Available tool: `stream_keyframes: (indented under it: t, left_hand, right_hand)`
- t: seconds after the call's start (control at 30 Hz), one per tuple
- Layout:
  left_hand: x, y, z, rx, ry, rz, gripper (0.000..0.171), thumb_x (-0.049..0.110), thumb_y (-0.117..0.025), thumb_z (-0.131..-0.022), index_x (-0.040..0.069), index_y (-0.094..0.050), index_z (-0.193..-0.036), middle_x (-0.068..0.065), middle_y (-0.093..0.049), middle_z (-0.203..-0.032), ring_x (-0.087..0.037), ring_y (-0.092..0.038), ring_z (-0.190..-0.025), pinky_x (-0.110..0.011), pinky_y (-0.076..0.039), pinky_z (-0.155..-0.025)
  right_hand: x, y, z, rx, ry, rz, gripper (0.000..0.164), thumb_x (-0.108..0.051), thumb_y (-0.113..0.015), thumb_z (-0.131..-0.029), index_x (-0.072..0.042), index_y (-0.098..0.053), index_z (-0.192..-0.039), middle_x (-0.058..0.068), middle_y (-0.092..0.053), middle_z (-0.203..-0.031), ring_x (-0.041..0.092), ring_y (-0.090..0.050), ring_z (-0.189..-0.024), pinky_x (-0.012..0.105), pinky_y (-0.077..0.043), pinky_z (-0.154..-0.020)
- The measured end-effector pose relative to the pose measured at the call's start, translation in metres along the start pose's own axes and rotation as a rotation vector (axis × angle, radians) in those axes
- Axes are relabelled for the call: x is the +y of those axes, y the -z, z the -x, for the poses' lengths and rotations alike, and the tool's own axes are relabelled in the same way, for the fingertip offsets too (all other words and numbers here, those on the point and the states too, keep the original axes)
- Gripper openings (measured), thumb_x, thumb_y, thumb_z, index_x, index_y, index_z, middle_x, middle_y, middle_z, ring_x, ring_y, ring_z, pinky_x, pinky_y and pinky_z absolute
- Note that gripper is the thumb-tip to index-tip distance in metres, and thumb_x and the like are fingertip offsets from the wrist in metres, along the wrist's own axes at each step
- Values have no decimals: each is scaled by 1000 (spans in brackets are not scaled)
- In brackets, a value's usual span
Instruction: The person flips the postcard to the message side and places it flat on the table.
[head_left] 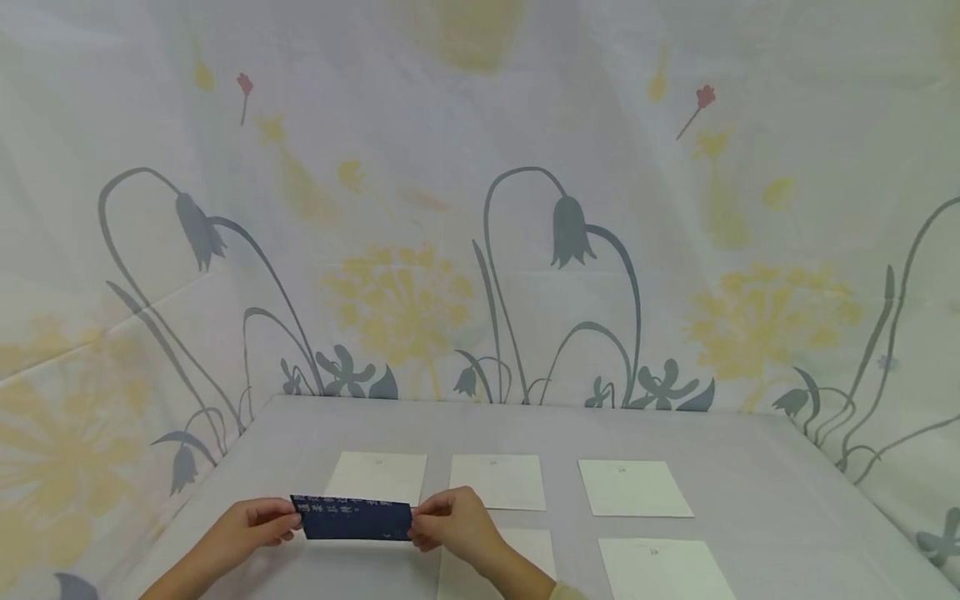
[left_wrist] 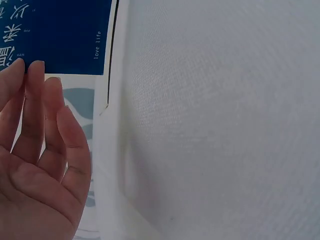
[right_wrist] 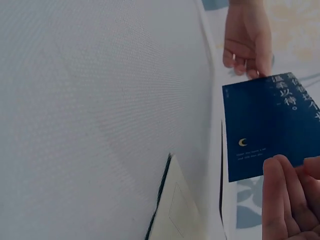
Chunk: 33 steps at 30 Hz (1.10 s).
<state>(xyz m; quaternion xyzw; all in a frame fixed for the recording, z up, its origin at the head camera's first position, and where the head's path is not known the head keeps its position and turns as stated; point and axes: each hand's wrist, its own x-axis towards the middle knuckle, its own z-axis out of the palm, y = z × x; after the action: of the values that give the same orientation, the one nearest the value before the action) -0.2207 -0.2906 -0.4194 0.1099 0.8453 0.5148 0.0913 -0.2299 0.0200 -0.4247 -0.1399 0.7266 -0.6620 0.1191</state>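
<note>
A dark blue postcard [head_left: 357, 522] is held up over the near left part of the table, stretched between both hands. My left hand [head_left: 253, 525] pinches its left end between thumb and fingertips. At the opposite end, my right hand [head_left: 459, 525] grips the edge the same way. White Chinese characters, a small yellow moon and fine print show on the card's face [right_wrist: 250, 120] in the right wrist view. In the left wrist view, the words "love life" run along one edge of the postcard [left_wrist: 75, 40], just beyond the left fingertips [left_wrist: 36, 67].
Several white cards lie in rows on the pale table [head_left: 757, 450], among them a back middle card [head_left: 498, 483], a back right card [head_left: 636, 489] and a front right card [head_left: 663, 571]. The right forearm partly covers another card [head_left: 525, 543]. Flower-printed cloth [head_left: 450, 108] surrounds the table.
</note>
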Motion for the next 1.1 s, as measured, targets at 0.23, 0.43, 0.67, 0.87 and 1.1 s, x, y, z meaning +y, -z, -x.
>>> stream_keyframes:
  t: [0.23, 0.43, 0.67, 0.87, 1.1]
  left_hand:
    - [-7, 6, 1, -112, -32, 83, 39, 17, -58, -93, -20, -56, -105, -15, -67, -94, -4, -61, -81, -25, -53, -71]
    - [-7, 8, 4, -154, -11, 127, 41, 19, -58, -93, -15, -56, -115, -17, -64, -109, -6, -61, -88, -24, -52, -75]
    - [-5, 6, 3, -124, 77, 104, 38, 22, -61, -91, -10, -61, -112, -3, -66, -91, -9, -56, -77, -26, -52, -68]
    - [-2, 2, 1, -69, 150, 157, 40, 20, -65, -88, -12, -60, -112, 0, -64, -83, -14, -56, -71, -26, -53, -65]
    - [-4, 0, 2, -88, 127, 226, 56, 14, -64, -88, -17, -39, -127, -1, -64, -80, -15, -59, -70, -28, -53, -63]
  right_hand:
    - [-1, 0, 0, 12, 32, -69, 14, -2, -64, -84, 11, -68, -84, 19, -67, -73, 23, -66, -61, 31, -56, -58]
    - [-1, 0, 0, 19, 24, -100, 12, 2, -67, -81, 13, -67, -85, 18, -67, -73, 19, -65, -60, 31, -56, -58]
    - [-1, -3, 1, 36, 9, -96, 8, 5, -69, -77, 11, -69, -82, 16, -68, -72, 13, -63, -56, 29, -55, -54]
    - [2, -7, 0, 64, -1, -102, 11, 9, -69, -75, 9, -66, -86, 13, -66, -69, 12, -61, -53, 28, -55, -52]
    - [1, -12, 4, 110, -24, -110, 37, 12, -68, -72, 6, -59, -107, 7, -64, -66, 11, -60, -51, 28, -55, -52]
